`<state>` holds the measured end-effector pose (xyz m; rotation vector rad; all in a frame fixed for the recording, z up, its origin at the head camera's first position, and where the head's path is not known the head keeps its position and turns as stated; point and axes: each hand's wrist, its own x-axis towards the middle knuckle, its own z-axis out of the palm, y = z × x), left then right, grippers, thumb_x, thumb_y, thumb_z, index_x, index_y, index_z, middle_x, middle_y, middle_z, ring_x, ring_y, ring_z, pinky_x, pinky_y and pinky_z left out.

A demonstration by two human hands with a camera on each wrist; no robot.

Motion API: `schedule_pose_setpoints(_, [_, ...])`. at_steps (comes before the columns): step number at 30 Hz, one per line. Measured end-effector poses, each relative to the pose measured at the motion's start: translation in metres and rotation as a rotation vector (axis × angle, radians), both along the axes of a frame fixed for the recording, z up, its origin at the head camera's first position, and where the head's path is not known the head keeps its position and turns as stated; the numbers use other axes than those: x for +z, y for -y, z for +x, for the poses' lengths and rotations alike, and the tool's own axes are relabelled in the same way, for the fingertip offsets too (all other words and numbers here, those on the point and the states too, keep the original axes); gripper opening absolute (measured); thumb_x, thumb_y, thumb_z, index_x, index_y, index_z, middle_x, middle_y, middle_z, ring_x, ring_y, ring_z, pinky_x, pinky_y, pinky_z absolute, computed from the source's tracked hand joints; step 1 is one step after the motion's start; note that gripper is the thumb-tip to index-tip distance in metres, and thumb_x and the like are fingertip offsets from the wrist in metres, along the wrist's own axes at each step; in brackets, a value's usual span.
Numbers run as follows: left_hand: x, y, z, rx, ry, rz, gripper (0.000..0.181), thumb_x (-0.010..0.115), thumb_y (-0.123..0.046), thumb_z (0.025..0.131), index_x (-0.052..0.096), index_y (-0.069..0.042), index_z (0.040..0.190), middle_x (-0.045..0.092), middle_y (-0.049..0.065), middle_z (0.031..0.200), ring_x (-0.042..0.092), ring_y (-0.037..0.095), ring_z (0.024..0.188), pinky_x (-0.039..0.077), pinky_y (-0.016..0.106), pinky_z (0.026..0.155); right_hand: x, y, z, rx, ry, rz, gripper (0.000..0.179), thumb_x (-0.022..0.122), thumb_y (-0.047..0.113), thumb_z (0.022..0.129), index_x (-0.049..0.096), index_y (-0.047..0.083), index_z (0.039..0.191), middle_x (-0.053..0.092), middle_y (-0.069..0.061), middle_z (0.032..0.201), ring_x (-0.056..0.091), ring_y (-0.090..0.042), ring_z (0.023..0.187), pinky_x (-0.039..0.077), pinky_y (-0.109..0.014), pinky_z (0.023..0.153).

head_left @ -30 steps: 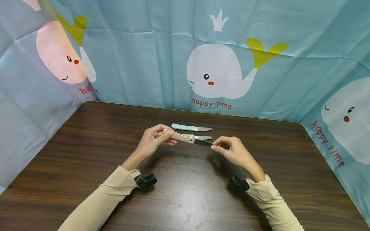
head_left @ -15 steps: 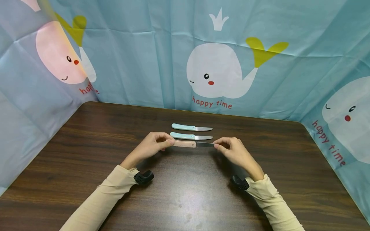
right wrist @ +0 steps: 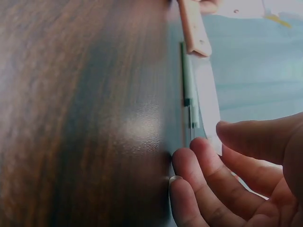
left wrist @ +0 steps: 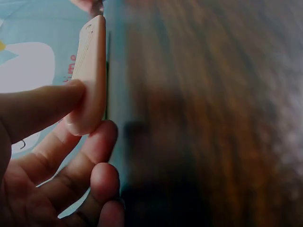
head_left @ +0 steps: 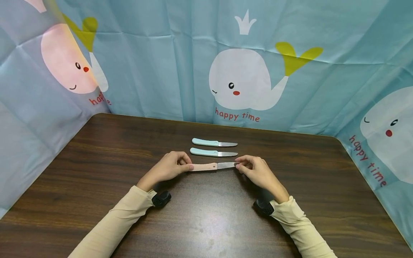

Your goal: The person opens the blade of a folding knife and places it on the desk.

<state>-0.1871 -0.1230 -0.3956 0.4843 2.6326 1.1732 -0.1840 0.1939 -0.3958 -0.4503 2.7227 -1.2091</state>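
Observation:
A knife with a pink handle [head_left: 204, 167] lies crosswise between both hands, its blade [head_left: 226, 165] pointing right. My left hand [head_left: 170, 166] pinches the handle's butt end between thumb and fingers; in the left wrist view the thumb presses the side of the pink handle [left wrist: 92, 71]. At the blade's tip, my right hand [head_left: 256, 171] pinches the metal, with thumb and fingertips meeting there in the right wrist view beside the blade [right wrist: 207, 90]. Just beyond lie two knives with mint-green handles, a nearer one [head_left: 204, 152] and a farther one [head_left: 205, 142], parallel, blades also to the right.
The dark wood-grain table [head_left: 206, 211] spreads out on all sides of the knives. A light-blue curtain [head_left: 145, 71] printed with whales hangs along its back and side edges. Black wrist devices [head_left: 161, 199] sit at both cuffs.
Both hands have brought the pink-handled knife down and nearer the body, from over the mint-green knives to in front of them. Its blade has turned its flat side up, and it is now nearly level.

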Motion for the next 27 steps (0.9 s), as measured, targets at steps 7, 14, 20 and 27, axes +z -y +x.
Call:
schedule_pose_setpoints(7, [0.001, -0.006, 0.003, 0.005, -0.015, -0.081, 0.012, 0.072, -0.025, 0.092, 0.069, -0.013, 0.09, 0.059, -0.001, 0.073, 0.048, 0.012, 0.062, 0.039, 0.027, 0.061, 0.0, -0.003, 0.002, 0.003, 0.02, 0.001, 0.028, 0.064, 0.011, 0.096, 0.066, 0.0, 0.122, 0.075, -0.014, 0.099, 0.073, -0.019, 0.082, 0.052, -0.027, 0.065])
schedule_pose_setpoints(14, [0.0, -0.008, 0.004, -0.003, -0.041, -0.102, 0.013, 0.07, -0.024, 0.093, 0.068, -0.013, 0.096, 0.056, -0.001, 0.072, 0.045, 0.012, 0.06, 0.037, 0.027, 0.06, 0.003, -0.006, 0.003, -0.014, 0.028, 0.004, 0.03, 0.064, 0.011, 0.096, 0.064, -0.001, 0.124, 0.074, -0.017, 0.105, 0.074, -0.023, 0.087, 0.053, -0.028, 0.069])
schedule_pose_setpoints(20, [0.0, -0.008, 0.005, -0.006, -0.053, -0.1, 0.012, 0.069, -0.022, 0.094, 0.068, -0.011, 0.099, 0.059, 0.0, 0.074, 0.047, 0.012, 0.061, 0.039, 0.028, 0.061, 0.006, -0.008, 0.003, -0.027, 0.007, 0.054, 0.031, 0.063, 0.013, 0.097, 0.064, -0.001, 0.124, 0.075, -0.016, 0.105, 0.073, -0.019, 0.082, 0.052, -0.027, 0.066])
schedule_pose_setpoints(27, [0.002, -0.004, 0.006, -0.01, -0.058, -0.086, 0.014, 0.067, -0.022, 0.095, 0.067, -0.011, 0.102, 0.06, 0.0, 0.077, 0.048, 0.012, 0.063, 0.039, 0.028, 0.062, 0.01, -0.01, 0.003, -0.016, -0.031, 0.084, 0.03, 0.064, 0.015, 0.097, 0.065, 0.0, 0.123, 0.075, -0.013, 0.104, 0.072, -0.019, 0.085, 0.052, -0.029, 0.07])
